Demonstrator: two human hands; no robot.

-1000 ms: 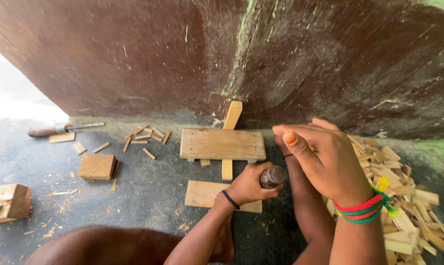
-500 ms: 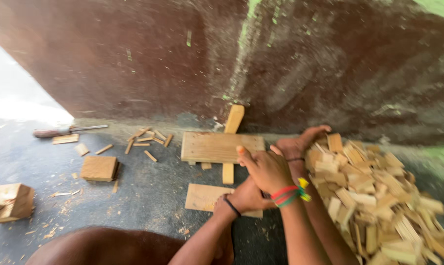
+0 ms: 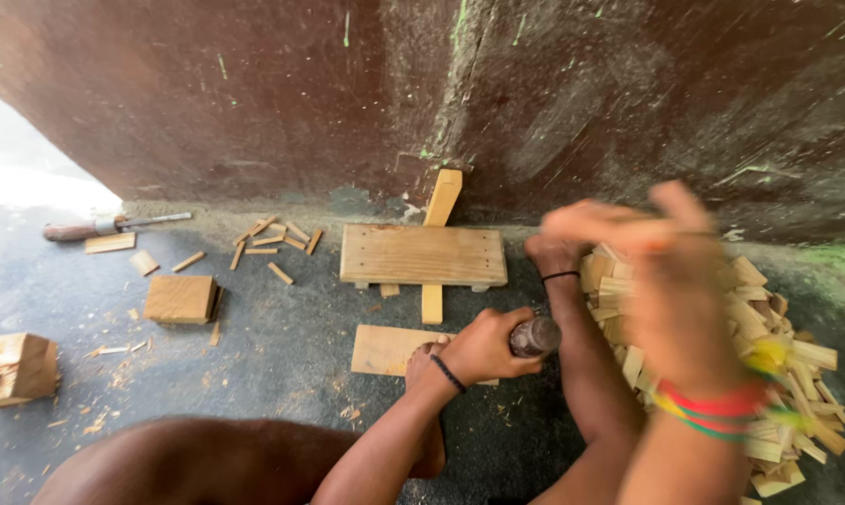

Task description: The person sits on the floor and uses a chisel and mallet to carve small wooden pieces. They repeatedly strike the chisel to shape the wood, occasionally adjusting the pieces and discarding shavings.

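The left hand (image 3: 483, 348) has its fingers wrapped tight round a dark tool handle (image 3: 535, 336), held low over the flat board (image 3: 385, 350) on the floor. The right hand (image 3: 647, 271) is a raised blur near the wood pile (image 3: 778, 346), so I cannot tell its fingers.

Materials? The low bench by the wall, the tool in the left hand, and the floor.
Bench: bare, unfinished pale wood, grain showing.
Tool in the left hand: only a dark, glossy rounded end shows; probably a varnished wood handle, but I can't be sure.
Floor: looks like rough dark concrete, gritty and strewn with wood chips.
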